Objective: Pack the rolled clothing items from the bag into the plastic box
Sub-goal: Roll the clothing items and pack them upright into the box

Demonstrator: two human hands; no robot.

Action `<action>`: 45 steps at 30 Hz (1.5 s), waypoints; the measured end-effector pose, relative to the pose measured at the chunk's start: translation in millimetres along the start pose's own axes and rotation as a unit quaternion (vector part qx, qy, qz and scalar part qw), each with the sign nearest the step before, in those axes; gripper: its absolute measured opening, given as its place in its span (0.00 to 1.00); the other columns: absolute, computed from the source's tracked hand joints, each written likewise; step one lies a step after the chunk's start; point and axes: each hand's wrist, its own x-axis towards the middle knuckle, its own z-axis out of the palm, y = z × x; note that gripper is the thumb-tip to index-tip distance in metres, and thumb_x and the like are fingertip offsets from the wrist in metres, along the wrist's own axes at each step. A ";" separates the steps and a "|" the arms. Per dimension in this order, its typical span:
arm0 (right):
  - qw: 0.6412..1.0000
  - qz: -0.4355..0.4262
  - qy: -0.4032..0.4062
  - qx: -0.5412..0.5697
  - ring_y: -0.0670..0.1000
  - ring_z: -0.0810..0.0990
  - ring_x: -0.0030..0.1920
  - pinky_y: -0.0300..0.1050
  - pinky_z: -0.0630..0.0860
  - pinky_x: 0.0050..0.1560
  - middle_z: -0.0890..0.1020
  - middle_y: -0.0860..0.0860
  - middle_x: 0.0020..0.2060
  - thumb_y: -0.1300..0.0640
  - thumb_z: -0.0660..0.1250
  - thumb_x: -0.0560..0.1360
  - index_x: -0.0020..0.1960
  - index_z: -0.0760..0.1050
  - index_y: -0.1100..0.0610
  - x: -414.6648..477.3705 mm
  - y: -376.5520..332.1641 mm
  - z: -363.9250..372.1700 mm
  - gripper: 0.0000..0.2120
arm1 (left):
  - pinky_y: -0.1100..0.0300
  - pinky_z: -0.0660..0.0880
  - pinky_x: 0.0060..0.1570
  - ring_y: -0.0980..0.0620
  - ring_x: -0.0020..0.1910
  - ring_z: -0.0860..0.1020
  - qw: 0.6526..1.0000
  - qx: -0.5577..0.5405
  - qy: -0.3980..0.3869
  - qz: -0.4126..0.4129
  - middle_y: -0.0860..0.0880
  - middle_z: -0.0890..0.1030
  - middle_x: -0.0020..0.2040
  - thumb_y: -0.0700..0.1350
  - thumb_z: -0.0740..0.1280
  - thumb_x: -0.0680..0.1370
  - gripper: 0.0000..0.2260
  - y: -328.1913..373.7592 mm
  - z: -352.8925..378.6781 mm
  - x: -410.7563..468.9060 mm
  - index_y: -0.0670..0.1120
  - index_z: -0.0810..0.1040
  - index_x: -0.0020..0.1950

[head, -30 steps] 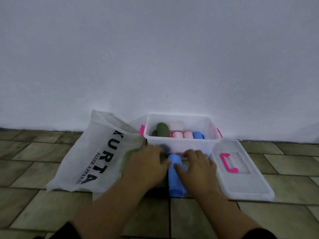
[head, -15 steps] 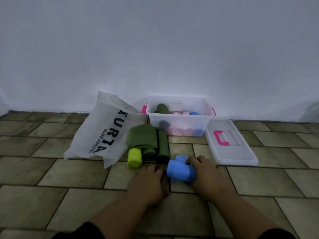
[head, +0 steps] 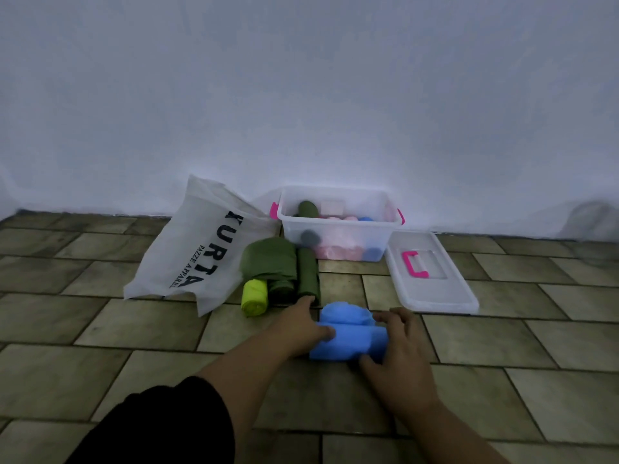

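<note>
Two hands on that blue roll (head: pixel 348 334), right?

— Yes. It lies on the tiled floor (head: pixel 502 346), well short of the plastic box (head: pixel 338 226). The left hand (head: pixel 301 324) presses its left end, fingers curled onto the cloth; the right hand (head: pixel 398 349) grips the right end, thumb underneath.

— And the box?

— Against the wall (head: pixel 301 95), open, with green, pink and blue rolls inside. Its lid (head: pixel 432 279) lies just beside it on the right.

— The bag?

— The white bag (head: pixel 197 252) slumps to the left. Between bag and box sit dark green rolls (head: pixel 278 266) and a yellow-green roll (head: pixel 254 296)
</note>
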 end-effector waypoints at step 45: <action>0.956 -0.038 -0.222 -0.186 0.52 0.68 0.59 0.62 0.59 0.61 0.72 0.43 0.56 0.36 0.59 0.65 0.61 0.65 0.41 -1.6 -24.5 1.4 0.25 | 0.56 0.72 0.59 0.51 0.54 0.78 0.977 -0.061 0.014 0.205 0.50 0.81 0.54 0.55 0.59 0.80 0.14 54.2 4.6 20.7 0.49 0.79 0.56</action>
